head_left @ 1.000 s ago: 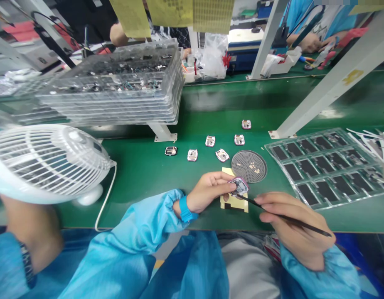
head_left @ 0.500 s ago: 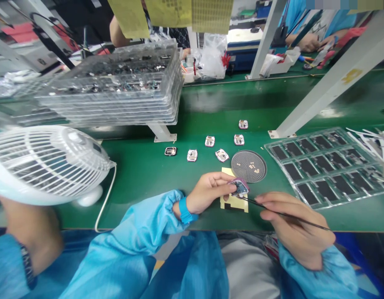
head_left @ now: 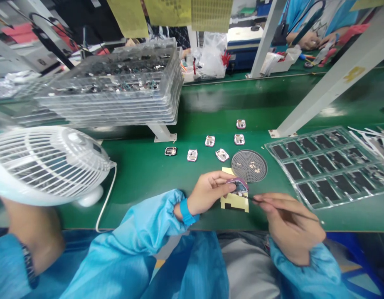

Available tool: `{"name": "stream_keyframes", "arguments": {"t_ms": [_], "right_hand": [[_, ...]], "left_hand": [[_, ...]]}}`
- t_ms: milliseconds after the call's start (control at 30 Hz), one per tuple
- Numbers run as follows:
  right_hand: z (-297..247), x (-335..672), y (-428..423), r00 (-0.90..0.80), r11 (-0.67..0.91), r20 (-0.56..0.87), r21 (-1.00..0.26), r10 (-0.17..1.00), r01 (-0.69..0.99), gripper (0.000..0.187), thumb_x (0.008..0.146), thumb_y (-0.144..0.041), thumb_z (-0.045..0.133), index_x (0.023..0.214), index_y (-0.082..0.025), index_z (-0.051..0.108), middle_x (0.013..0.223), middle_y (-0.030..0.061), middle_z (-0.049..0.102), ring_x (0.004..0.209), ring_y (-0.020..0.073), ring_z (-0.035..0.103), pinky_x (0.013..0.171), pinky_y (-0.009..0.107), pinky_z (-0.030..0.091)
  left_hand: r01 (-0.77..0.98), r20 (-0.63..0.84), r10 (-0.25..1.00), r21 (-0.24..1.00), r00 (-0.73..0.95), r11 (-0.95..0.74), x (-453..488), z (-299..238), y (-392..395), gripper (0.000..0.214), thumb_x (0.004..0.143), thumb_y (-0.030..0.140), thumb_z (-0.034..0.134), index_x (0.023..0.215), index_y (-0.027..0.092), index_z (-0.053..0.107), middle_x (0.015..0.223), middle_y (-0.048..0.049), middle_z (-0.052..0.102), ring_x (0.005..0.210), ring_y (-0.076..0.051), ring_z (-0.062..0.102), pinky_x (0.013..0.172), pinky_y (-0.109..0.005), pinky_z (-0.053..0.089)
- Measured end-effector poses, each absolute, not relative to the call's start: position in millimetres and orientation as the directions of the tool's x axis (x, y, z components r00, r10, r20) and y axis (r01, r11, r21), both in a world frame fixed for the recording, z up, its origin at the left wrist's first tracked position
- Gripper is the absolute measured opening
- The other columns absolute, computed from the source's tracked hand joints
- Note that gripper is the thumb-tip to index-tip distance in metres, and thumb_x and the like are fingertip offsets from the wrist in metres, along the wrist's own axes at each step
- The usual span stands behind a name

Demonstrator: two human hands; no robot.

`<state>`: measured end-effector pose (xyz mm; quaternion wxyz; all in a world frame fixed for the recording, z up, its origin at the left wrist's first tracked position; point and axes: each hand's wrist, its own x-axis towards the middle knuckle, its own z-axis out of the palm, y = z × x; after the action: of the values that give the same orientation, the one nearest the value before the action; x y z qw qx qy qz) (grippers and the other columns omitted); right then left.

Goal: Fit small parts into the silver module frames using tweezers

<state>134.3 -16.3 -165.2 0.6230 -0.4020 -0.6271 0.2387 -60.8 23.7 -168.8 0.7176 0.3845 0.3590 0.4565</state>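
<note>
My left hand (head_left: 209,191) pinches a small pink-rimmed watch case (head_left: 239,185) above a yellow card (head_left: 235,202) on the green bench. My right hand (head_left: 288,226) is closed round thin black tweezers (head_left: 284,209), whose tip reaches the case. Several more small cases (head_left: 222,155) lie in a loose row farther back, beside a round grey mesh dish (head_left: 249,165) with a few tiny parts on it.
A clear tray of dark rectangular parts (head_left: 327,166) lies to the right. A white desk fan (head_left: 45,164) stands at the left, with stacked clear trays (head_left: 117,83) on a raised shelf behind it. White frame legs (head_left: 323,79) cross the bench. Other people work at the far side.
The case has tilted a little in my left fingers. My right hand has shifted slightly left and down, keeping the tweezer tip at the case.
</note>
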Motion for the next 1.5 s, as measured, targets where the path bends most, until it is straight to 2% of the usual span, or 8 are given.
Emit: {"name": "stream_keyframes", "arguments": {"t_ms": [233, 367, 533, 633, 700, 833, 1067, 1500], "right_hand": [[-166.2, 131.7, -9.8, 0.259, 0.216, 0.23, -0.973, 0.938, 0.081, 0.009, 0.084, -0.018, 0.075, 0.083, -0.018, 0.066, 0.08, 0.0039, 0.073, 0.059, 0.017, 0.071, 0.056, 0.027, 0.06], [-167.7, 130.4, -22.1, 0.127, 0.298, 0.318, -0.942, 0.94, 0.155, 0.008, 0.085, -0.015, 0.074, 0.082, -0.019, 0.068, 0.076, 0.0036, 0.071, 0.068, 0.0187, 0.071, 0.063, 0.03, 0.058], [-167.6, 129.1, -17.7, 0.069, 0.374, 0.369, -0.923, 0.927, -0.085, 0.024, 0.103, -0.023, 0.043, 0.088, -0.02, 0.061, 0.074, 0.0033, 0.063, 0.072, 0.0178, 0.065, 0.066, 0.034, 0.053], [-167.0, 128.9, -3.2, 0.078, 0.221, 0.229, -0.97, 0.97, 0.105, 0.011, 0.093, -0.031, 0.064, 0.097, -0.021, 0.065, 0.076, 0.0012, 0.059, 0.063, 0.0124, 0.056, 0.053, 0.024, 0.043], [-169.6, 127.2, 4.6, 0.022, 0.089, 0.097, -0.971, 0.995, 0.222, 0.03, 0.081, -0.035, 0.078, 0.106, -0.021, 0.068, 0.077, 0.0005, 0.058, 0.06, 0.011, 0.051, 0.05, 0.022, 0.04], [-181.8, 120.3, 11.1, -0.011, -0.033, -0.036, -0.968, 0.999, 0.251, 0.029, 0.082, -0.043, 0.075, 0.097, -0.018, 0.071, 0.072, 0.002, 0.063, 0.063, 0.0135, 0.055, 0.057, 0.025, 0.046], [-191.6, 113.6, 17.8, 0.014, -0.038, -0.037, -0.989, 0.999, 0.14, 0.033, 0.081, -0.048, 0.075, 0.087, -0.016, 0.069, 0.079, 0.0056, 0.071, 0.066, 0.0157, 0.062, 0.06, 0.025, 0.049], [-191.5, 113.0, 17.7, -0.116, -0.021, -0.036, -0.991, 0.993, 0.13, 0.034, 0.084, -0.045, 0.072, 0.073, -0.016, 0.058, 0.066, -0.0002, 0.061, 0.06, 0.011, 0.05, 0.055, 0.021, 0.039]], "left_hand": [[-0.324, -0.055, 0.954, 0.933, 0.295, 0.155, -58.8, -164.5, 20.5, 0.025, 0.082, 0.023, 0.078, 0.102, 0.01, 0.072, 0.102, -0.0122, 0.077, 0.093, -0.018, 0.074, 0.088, -0.028, 0.059], [-0.312, -0.084, 0.966, 0.937, 0.244, 0.16, -58.8, -167.4, 22.6, 0.026, 0.082, 0.025, 0.078, 0.103, 0.01, 0.072, 0.102, -0.0124, 0.077, 0.092, -0.018, 0.075, 0.086, -0.027, 0.06], [-0.309, -0.15, 0.96, 0.925, 0.239, 0.221, -57.9, -167.5, 23.3, 0.03, 0.08, 0.027, 0.08, 0.103, 0.01, 0.072, 0.099, -0.0118, 0.077, 0.085, -0.018, 0.075, 0.081, -0.027, 0.061], [-0.307, -0.155, 0.955, 0.923, 0.255, 0.232, -55.5, -168.3, 20.8, 0.03, 0.079, 0.027, 0.08, 0.103, 0.01, 0.072, 0.098, -0.0119, 0.077, 0.084, -0.018, 0.075, 0.081, -0.027, 0.06], [-0.296, -0.144, 0.955, 0.929, 0.258, 0.22, -53.7, -169.9, 18.8, 0.03, 0.079, 0.027, 0.08, 0.102, 0.01, 0.071, 0.099, -0.0121, 0.077, 0.085, -0.018, 0.074, 0.081, -0.027, 0.06], [-0.226, -0.147, 0.952, 0.951, 0.268, 0.211, -52.7, -172.8, 15.7, 0.029, 0.083, 0.03, 0.075, 0.104, 0.01, 0.068, 0.101, -0.0129, 0.075, 0.086, -0.018, 0.072, 0.08, -0.028, 0.057], [0.212, -0.02, 0.962, 0.977, 0.271, -0.039, -58.0, -169.3, 14.1, 0.036, 0.089, 0.025, 0.065, 0.124, 0.02, 0.067, 0.109, -0.007, 0.073, 0.088, -0.017, 0.069, 0.074, -0.025, 0.053], [0.227, -0.082, 0.961, 0.974, 0.264, 0.021, -55.6, -167.4, 12.0, 0.035, 0.089, 0.023, 0.062, 0.122, 0.019, 0.072, 0.091, -0.0054, 0.075, 0.09, -0.02, 0.067, 0.077, -0.027, 0.052]]}}
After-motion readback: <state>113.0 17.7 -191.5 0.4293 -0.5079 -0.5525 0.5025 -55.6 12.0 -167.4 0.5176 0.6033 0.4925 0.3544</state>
